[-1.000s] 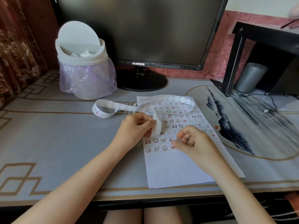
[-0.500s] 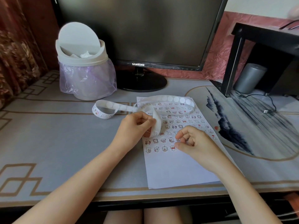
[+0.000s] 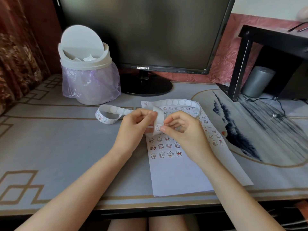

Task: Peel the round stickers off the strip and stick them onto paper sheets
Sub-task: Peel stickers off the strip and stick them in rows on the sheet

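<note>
Over half the paper sheet (image 3: pixel 175 177) is filled; the strip (image 3: pixel 175 102), many unpeeled, is gripped by left hand (image 3: pixel 135 129), its end sticker (image 3: pixel 158 127) pinched by right hand (image 3: pixel 185 132).

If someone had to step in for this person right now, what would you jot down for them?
Left hand: grips the strip, bent up over the sheet.
Right hand: fingertips pinch at a sticker on that strip; it is not yet off.
Paper sheet: lies on the desk; rows of stuck stickers fill its upper part, and the lower part is bare.
Left to do: peel this one, stick it below the last row, carry on. The coiled end shows more.
</note>
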